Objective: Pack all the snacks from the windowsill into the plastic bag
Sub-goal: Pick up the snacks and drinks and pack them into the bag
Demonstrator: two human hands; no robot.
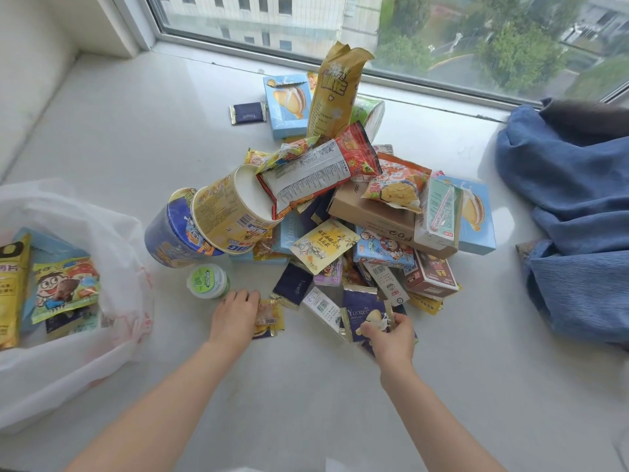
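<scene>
- My left hand (237,315) curls its fingers onto a small yellow packet (270,316) at the near edge of the pile.
- My right hand (391,338) grips a dark blue Yuogee packet (364,310), thumb on its face.
- At far left I see the plastic bag (68,301) lying open on the windowsill (136,131), with a few snacks already inside.
- Beyond my hands the snack pile (340,216) covers the middle of the sill, with two tipped cups (211,223) on its left and a green-lidded tub (208,281) just beside my left hand.
- Blue cloth (571,216) lies far right.
</scene>
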